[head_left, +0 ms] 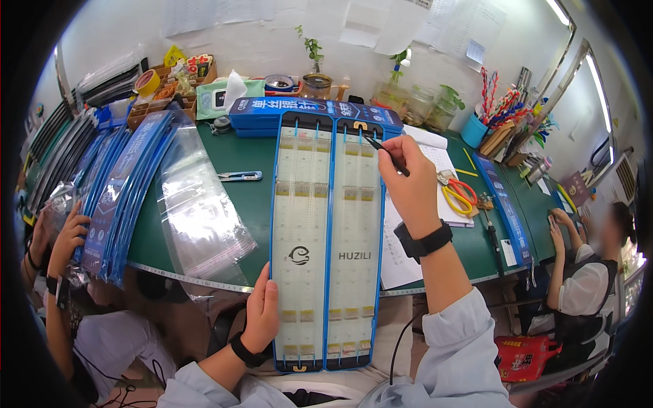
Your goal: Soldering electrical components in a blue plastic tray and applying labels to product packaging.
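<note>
Left hand (262, 314) curled around the lower left edge of the long blue-framed tray (328, 245). Right hand (410, 178) pinches a thin black pen (386, 155) at its top. Tray spans lap to green desk (241, 197).

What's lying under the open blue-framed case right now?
The blue-framed case overhangs the green table; its far end covers blue boxes, its right edge white paper sheets. Anything directly beneath is hidden.

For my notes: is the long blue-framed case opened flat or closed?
Opened flat: the blue-framed case shows two halves side by side, left hand at its edge.
</note>
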Available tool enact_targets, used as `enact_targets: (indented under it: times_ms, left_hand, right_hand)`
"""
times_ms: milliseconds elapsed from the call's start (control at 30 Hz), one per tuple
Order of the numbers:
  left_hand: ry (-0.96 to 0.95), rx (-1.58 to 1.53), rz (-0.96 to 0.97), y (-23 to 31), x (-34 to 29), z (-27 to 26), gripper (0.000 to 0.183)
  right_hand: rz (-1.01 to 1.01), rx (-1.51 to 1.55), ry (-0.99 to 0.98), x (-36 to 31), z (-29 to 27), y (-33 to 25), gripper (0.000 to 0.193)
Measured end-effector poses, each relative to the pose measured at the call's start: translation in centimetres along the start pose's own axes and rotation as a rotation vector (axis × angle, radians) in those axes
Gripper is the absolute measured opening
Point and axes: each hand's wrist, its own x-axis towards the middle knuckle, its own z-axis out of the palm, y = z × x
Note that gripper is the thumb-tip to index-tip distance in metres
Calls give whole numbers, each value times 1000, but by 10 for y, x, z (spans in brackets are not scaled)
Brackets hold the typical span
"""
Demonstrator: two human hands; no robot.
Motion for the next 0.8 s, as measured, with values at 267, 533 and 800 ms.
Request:
enact_targets:
  times_ms: [267,533,800]
  left_hand:
    - [-15,-27,-10,2,0,0,47]
    - [-4,11,12,-1,1,0,47]
    - [-10,-53,22,-2,0,2,46]
  right_hand:
    - [9,-109,-103,-6,3,-7,8]
    - [14,-198,-267,-89,-23,-43,9]
    - [132,-172,-469,-121,-60,-77,8]
